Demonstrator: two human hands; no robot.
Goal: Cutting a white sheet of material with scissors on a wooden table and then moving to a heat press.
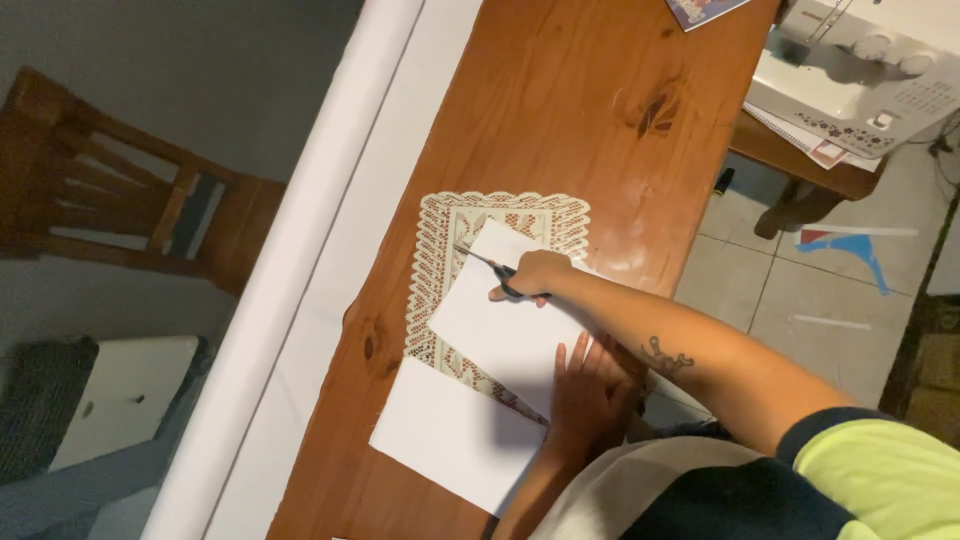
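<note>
Right hand (533, 274) grip closed on scissors (485, 262) over white paper (505, 330); left hand (588, 392) flat, open.

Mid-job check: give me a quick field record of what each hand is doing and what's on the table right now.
right hand: grips scissors, blades at the edge of the upper white sheet
left hand: flat on that sheet, pressing it down
under the sheet: lace mat
lower white sheet: lies beside it at the table edge
surface: wooden table
far corner: sewing machine
</note>
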